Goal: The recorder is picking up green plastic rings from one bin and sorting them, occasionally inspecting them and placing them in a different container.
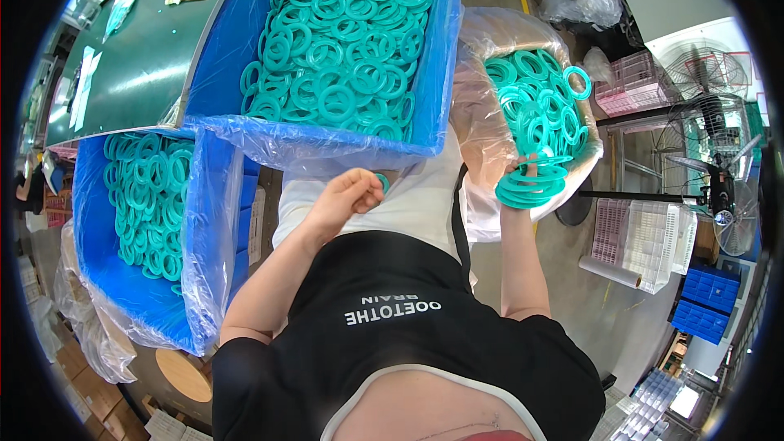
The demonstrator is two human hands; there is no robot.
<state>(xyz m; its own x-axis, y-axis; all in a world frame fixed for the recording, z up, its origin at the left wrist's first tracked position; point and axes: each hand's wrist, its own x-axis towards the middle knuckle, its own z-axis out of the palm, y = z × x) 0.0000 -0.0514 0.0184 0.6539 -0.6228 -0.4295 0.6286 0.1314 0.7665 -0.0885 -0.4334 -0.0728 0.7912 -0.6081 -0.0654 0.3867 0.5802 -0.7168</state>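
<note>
Beside a green tabletop (155, 49), 2 blue bins (443, 57) are heaped with teal rings (336, 118). By the left hand's (353, 193) curled fingers, 1 ring (383, 182) is pinched. Around the right hand (529, 169), at a plastic-lined box (475, 65), a ring stack (531, 193) is carried; whether those fingers are clenched cannot be told.

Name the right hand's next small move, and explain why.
Perhaps let the stacked rings slip off the right hand into the plastic-lined box, since they hang at its near edge and similar rings already lie inside.
</note>
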